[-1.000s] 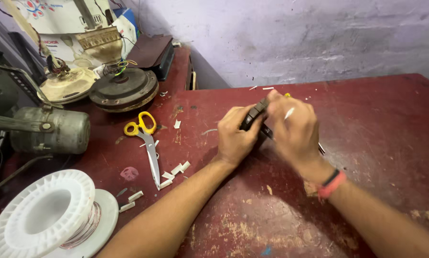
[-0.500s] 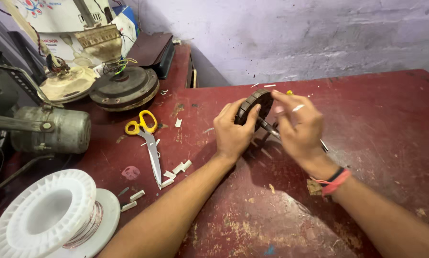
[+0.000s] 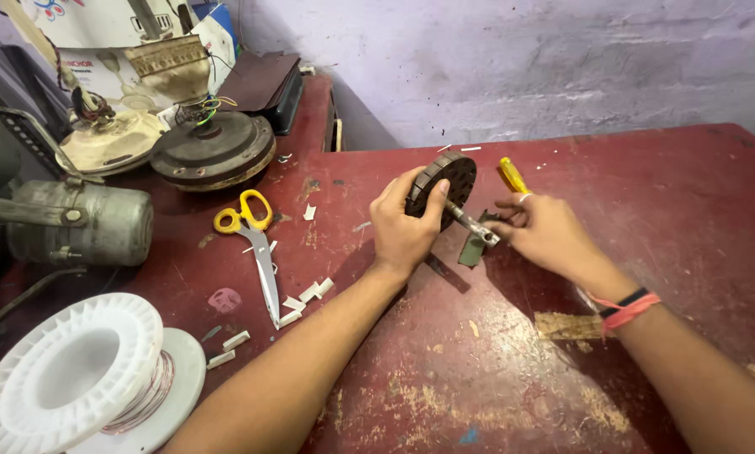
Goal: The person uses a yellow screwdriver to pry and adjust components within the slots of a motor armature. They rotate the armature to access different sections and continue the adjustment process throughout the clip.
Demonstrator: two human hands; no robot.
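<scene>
Centre frame, the dark metal stator (image 3: 443,187) looks matt, its steel shaft (image 3: 472,225) shiny. The red desk (image 3: 680,202) is worn, scuffed paint. Lower left, a glossy white plastic spool (image 3: 75,378); yellow plastic-handled scissors (image 3: 256,240) beside.

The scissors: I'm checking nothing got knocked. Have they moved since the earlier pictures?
No. The scissors lie as before, handles toward the fan motor, blades among the white scraps.

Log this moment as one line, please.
left hand: holds stator upright | right hand: on its shaft | scissors: on table
</scene>
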